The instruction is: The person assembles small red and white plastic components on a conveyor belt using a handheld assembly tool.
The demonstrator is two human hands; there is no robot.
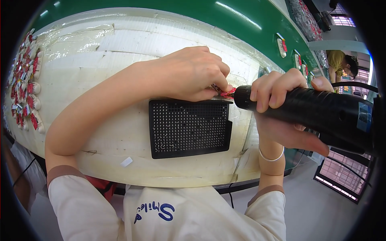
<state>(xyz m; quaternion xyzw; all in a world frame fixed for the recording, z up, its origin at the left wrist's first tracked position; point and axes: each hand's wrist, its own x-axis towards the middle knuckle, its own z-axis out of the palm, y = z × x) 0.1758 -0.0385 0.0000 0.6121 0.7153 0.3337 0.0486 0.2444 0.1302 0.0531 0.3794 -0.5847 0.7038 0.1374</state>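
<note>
Perforated tray [189,128] on table [112,136], small parts [28,88] far left.

Matt black plastic power tool [317,112], perforated black plastic tray [189,128], taped paper-covered table [120,136]

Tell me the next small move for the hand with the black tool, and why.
Probably ease the black power tool a touch further left, straight onto the small red part. The right hand has its tip right beside the part, which the left hand pinches at the upper edge of the black perforated tray; whether they touch is unclear.
</note>
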